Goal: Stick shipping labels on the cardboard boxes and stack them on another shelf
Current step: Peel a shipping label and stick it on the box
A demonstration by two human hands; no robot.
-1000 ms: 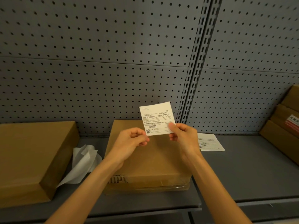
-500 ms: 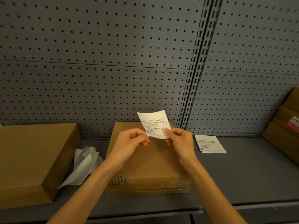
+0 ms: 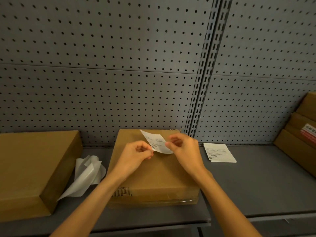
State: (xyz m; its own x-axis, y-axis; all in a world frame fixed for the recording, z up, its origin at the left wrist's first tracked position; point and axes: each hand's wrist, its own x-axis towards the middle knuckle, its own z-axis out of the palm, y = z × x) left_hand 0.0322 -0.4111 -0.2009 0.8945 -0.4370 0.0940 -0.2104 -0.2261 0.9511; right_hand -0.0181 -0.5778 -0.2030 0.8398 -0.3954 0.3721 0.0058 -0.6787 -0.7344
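Note:
A flat cardboard box (image 3: 153, 175) lies on the grey shelf (image 3: 256, 189) in front of me. Above its far half I hold a white shipping label (image 3: 156, 140), tilted and curling. My left hand (image 3: 135, 156) pinches the label's lower left corner. My right hand (image 3: 184, 149) pinches its right edge between thumb and fingers. A stack of more labels (image 3: 218, 152) lies on the shelf to the right of the box.
A larger cardboard box (image 3: 30, 168) sits at the left. Crumpled white backing sheets (image 3: 87, 173) lie between the two boxes. Several boxes (image 3: 301, 132) lean at the far right, one with a red and white label. A grey pegboard wall (image 3: 119, 74) stands behind.
The label has come down from upright in front of the wall to a tilted position low over the box. Both hands moved down and forward with it.

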